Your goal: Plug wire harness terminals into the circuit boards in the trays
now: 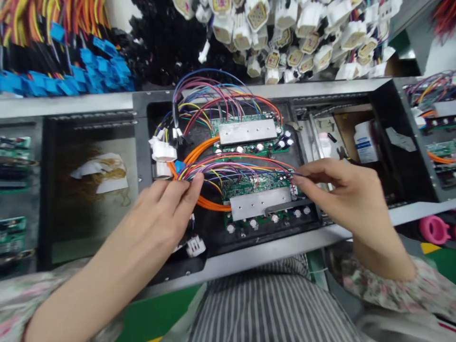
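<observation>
My left hand [164, 209] is closed around a bundle of thin coloured wires [228, 166], near its left end. These wires arch rightward over the near green circuit board [256, 183], which carries a flat metal plate [249, 204]. At the board's right end my right hand [351, 190] pinches a thin wire between thumb and fingertips. Behind it lies a second circuit board [245, 132] with its own coloured wires. Thick orange wires [199, 149] run to the left side of both boards. White connectors [164, 151] sit beyond my left hand, and another white connector [195, 246] lies near the front edge.
Blue connectors [103, 66] on wire bundles hang at the back left, and several white connectors [256, 19] at the back right. Rubber bands and paper [110, 173] lie in the left compartment. A white bottle [365, 142] stands in the right one. A metal rail [278, 249] edges the front.
</observation>
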The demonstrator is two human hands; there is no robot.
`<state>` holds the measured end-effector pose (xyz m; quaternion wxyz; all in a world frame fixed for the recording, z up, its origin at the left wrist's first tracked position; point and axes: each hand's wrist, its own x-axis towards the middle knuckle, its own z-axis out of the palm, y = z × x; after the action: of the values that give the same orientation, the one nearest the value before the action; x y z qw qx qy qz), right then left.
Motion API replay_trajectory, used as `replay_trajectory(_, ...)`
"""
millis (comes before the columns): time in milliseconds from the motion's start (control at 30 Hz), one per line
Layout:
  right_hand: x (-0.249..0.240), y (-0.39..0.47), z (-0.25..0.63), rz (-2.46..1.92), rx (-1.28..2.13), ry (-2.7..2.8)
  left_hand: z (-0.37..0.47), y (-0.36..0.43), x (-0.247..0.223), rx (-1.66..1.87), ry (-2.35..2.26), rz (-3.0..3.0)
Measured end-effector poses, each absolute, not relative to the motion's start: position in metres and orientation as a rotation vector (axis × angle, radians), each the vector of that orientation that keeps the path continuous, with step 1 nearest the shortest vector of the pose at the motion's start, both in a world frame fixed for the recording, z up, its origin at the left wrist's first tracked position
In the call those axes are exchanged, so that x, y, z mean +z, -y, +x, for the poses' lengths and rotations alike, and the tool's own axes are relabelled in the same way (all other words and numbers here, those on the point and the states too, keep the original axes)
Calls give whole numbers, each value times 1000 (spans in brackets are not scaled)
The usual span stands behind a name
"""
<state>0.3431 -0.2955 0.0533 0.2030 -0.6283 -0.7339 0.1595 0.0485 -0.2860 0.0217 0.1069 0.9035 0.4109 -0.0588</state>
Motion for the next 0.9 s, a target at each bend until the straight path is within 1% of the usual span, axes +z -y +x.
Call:
replay_trajectory(100,39,294,341,-1750,491,2094,56,288,20,-203,-1340,2603)
replay_trajectory(233,26,289,343,-1726,538,2118,52,300,10,56,-1460,2580)
replay_trajectory(400,19,289,349,-1702,583,2103,45,328,9,269,-1354,2570)
replay_trajectory(500,15,289,349,-1685,569,2097,49,345,7,296,-1285,2619)
replay_trajectory(600,12,286,344,-1674,594,2105,55,354,1,276,-1310,2658)
replay_trajectory(700,21,286,345,-1669,625,2137,55,356,-3,304,-1344,2643)
replay_trajectory(800,42,296,374,-1811,541,2023,44,356,-5,328,-1349,2629)
replay_trajectory(867,54,310,414,-2051,337,1849,29,357,-6,345,-1366,2672)
replay_trajectory(900,57,317,437,-2196,118,1726,21,358,-6,355,-1387,2699)
